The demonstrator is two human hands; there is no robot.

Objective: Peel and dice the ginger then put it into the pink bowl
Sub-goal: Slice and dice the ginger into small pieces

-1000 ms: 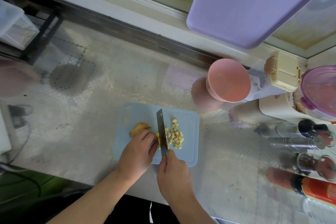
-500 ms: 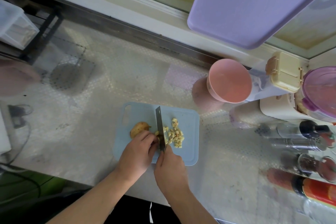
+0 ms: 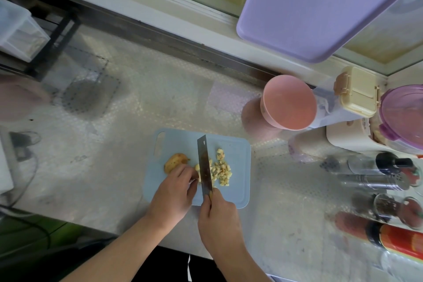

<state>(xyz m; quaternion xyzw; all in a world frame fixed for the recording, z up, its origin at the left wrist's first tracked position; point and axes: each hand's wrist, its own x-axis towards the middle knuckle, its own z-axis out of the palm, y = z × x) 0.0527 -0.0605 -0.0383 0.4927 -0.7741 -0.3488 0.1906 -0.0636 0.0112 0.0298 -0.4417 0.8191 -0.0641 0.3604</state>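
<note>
Two bare hands work over a pale blue cutting board (image 3: 238, 192) that lies on a speckled countertop (image 3: 114, 167), seen from above. The right hand (image 3: 217, 217) is wrapped around the handle of a cleaver (image 3: 204, 165), whose narrow steel blade points away from the person and stands on edge on the board. The left hand (image 3: 172, 192) has its fingers curled, their tips pressed on a small strip of peeled ginger (image 3: 197, 170) just left of the blade; most of that strip is hidden under the fingers. Right of the blade lies one loose heap of diced ginger (image 3: 220, 168), pale yellow cubes too many and too small to count. One brownish lump with skin, the ginger scrap (image 3: 175, 160), lies on the board beyond the left hand's knuckles.

Farther off to the right stands one pink bowl (image 3: 289, 103), apart from the board, with nothing visible inside. Beside it are a cream clip-lid container (image 3: 357, 91) and a purple-lidded tub (image 3: 402, 114) cut off by the frame edge. Several spice jars (image 3: 375, 181) line the right edge, blurred. A lilac board (image 3: 320, 4) hangs over the far side, partly cropped.
</note>
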